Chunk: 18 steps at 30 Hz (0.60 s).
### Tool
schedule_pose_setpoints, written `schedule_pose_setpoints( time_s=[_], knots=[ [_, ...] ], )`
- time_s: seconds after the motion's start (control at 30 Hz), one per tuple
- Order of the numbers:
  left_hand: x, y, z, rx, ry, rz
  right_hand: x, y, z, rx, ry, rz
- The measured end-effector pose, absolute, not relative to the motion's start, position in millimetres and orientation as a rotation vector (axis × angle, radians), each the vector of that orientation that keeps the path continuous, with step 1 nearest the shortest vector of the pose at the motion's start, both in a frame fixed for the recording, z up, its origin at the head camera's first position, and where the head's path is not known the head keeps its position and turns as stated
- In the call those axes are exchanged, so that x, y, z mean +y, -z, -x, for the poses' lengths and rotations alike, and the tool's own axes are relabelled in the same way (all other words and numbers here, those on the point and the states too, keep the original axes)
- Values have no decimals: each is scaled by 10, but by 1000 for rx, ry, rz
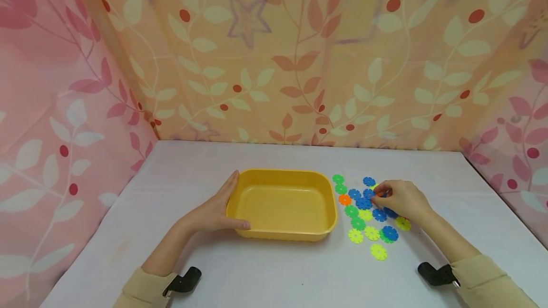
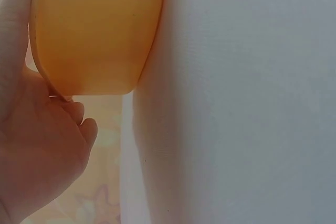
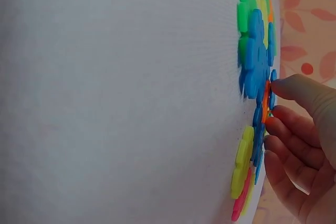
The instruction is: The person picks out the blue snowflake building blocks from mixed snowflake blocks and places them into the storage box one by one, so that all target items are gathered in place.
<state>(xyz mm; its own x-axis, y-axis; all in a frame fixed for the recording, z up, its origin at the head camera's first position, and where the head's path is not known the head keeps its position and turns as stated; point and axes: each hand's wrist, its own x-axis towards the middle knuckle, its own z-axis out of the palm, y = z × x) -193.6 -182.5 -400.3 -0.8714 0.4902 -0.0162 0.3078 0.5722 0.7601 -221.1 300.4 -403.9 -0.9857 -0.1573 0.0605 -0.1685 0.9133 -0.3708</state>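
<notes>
A yellow plastic tray point(image 1: 282, 237) stands on the white table. My left hand point(image 1: 214, 210) grips its left end, thumb over the front rim and fingers along the outer wall. In the left wrist view the tray's wall point(image 2: 100, 40) fills the upper left beside that hand point(image 2: 42, 150). My right hand point(image 1: 402, 198) reaches into the loose flower-shaped plastic discs right of the tray. Its thumb and forefinger tips are right at a blue disc point(image 1: 368, 194); I cannot tell whether they pinch it. In the right wrist view an orange disc point(image 3: 265, 100) lies beside the fingertips.
Several green, yellow and blue discs lie flat or overlapping near the tray's right end, among them a yellow disc point(image 1: 378, 252) at the front and an orange disc point(image 1: 344, 199) close to the tray. Patterned curtains point(image 1: 295, 61) stand behind the table and at both sides.
</notes>
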Motion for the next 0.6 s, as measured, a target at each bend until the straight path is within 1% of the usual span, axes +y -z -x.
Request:
schedule_pose_setpoints(
  time_s=[0.17, 0.27, 0.43, 0.6],
  knots=[
    [-1821, 4008, 1932, 2579, -1173, -652, 2971, 3997, 2203, -2994, -663, -260],
    [-1823, 4016, 1932, 2577, -1168, -641, 2861, 3904, 2193, -2946, -784, -281],
    [-1822, 4017, 1927, 2569, -1171, -627, 2489, 3675, 2183, -2889, -971, -362],
    [-1818, 4017, 1922, 2551, -1190, -626, 2014, 3503, 2232, -2875, -1095, -522]
  ],
)
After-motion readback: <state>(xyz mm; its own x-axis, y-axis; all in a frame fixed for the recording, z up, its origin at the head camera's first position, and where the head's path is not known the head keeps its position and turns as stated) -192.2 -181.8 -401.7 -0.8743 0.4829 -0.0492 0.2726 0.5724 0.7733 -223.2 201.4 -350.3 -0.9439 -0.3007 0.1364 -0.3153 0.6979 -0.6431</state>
